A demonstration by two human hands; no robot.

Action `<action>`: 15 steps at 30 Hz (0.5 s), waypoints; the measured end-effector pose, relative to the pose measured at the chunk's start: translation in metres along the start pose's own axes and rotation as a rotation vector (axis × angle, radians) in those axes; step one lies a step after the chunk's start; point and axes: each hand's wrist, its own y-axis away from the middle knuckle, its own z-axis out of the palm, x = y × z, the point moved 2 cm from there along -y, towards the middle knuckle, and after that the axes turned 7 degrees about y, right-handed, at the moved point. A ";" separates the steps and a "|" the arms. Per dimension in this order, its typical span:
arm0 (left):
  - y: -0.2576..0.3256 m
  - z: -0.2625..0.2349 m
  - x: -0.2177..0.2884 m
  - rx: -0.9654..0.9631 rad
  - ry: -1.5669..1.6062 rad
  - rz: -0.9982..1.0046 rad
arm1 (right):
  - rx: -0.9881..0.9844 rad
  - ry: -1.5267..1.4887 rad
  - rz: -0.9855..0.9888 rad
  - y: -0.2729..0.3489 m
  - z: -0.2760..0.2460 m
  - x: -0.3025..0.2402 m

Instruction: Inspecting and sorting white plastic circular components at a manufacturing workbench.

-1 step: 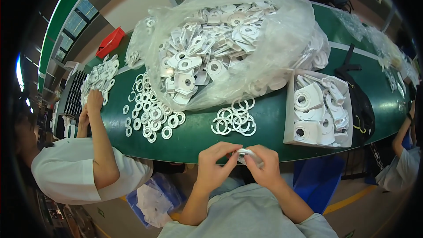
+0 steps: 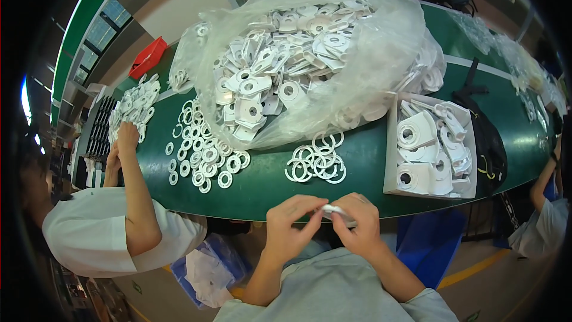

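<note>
Close to the table's near edge, my right hand (image 2: 357,225) grips a small white plastic part (image 2: 338,213), its thumb on top. The part is tilted nearly edge-on, so its full shape is hidden. My left hand (image 2: 292,226) has thumb and forefinger pinched at the part's left end. Just beyond my hands lies a loose pile of thin white open rings (image 2: 316,164). To the right stands a white box (image 2: 390,161) filled with white plastic housings (image 2: 416,133), each with a round hole.
A large clear plastic bag (image 2: 381,53) heaped with similar white housings covers the table's middle. Flat white washers (image 2: 210,155) spread left of it. A co-worker's arm (image 2: 140,209) reaches over white parts at far left. A red tray (image 2: 148,57) and black bag (image 2: 485,149) lie further out.
The white part has tipped slightly flatter between my fingers, and its hole shows less. Both hands have turned a little with it.
</note>
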 end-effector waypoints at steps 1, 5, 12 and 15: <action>0.004 0.000 0.011 0.039 -0.065 0.157 | 0.042 0.084 -0.177 -0.002 -0.005 -0.006; 0.019 0.002 0.020 0.113 -0.049 0.426 | 0.107 0.251 -0.475 -0.002 -0.021 -0.030; 0.027 0.000 0.028 0.043 -0.013 0.567 | 0.029 0.327 -0.643 -0.002 -0.037 -0.044; 0.030 -0.001 0.028 0.052 -0.017 0.620 | 0.004 0.298 -0.687 -0.001 -0.037 -0.046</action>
